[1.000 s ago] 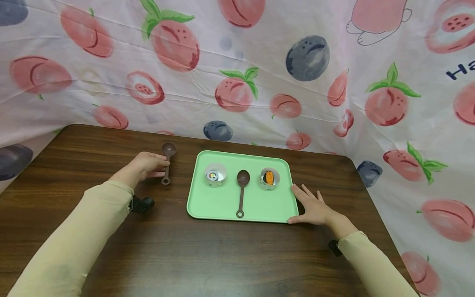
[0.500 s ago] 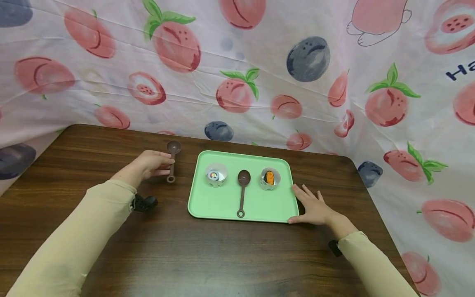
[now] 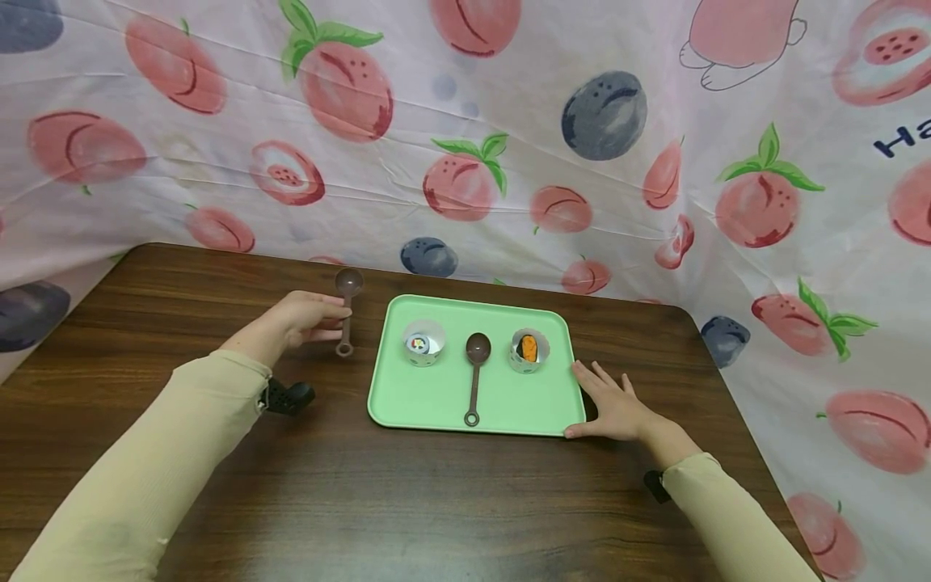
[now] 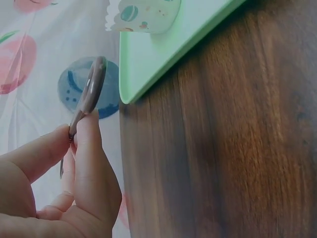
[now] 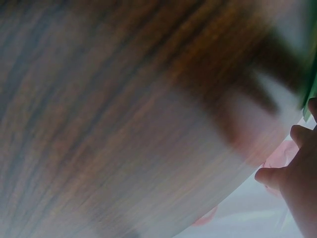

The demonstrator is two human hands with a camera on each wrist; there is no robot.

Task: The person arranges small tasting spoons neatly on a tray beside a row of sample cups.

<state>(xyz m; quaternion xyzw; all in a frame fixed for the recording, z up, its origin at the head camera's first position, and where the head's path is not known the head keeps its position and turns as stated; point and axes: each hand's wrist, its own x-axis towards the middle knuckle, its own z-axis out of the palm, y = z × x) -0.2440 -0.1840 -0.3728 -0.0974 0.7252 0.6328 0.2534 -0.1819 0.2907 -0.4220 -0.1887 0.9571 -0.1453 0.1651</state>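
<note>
My left hand [image 3: 309,315] pinches a brown spoon [image 3: 347,323] by its handle, left of the tray; the left wrist view shows thumb and fingers on the handle [image 4: 92,87]. On the green tray [image 3: 429,404] lies a second brown spoon [image 3: 475,380], between two small paper cups. In the left cup [image 3: 432,356] is a round sushi-roll piece [image 3: 417,344]; in the right cup [image 3: 520,366] sits an orange-topped sushi piece [image 3: 528,348]. My right hand [image 3: 614,408] rests at the tray's right edge with fingers spread, thumb near its front corner.
The dark wooden table [image 3: 436,501] runs back to a fruit-printed cloth [image 3: 509,97], which also hangs along the right side. A black strap device [image 3: 287,398] sits at my left wrist, another [image 3: 657,487] at the right.
My left hand has carried the held spoon a little to the right and away from me, closer to the tray. My right hand and the things on the tray have stayed put.
</note>
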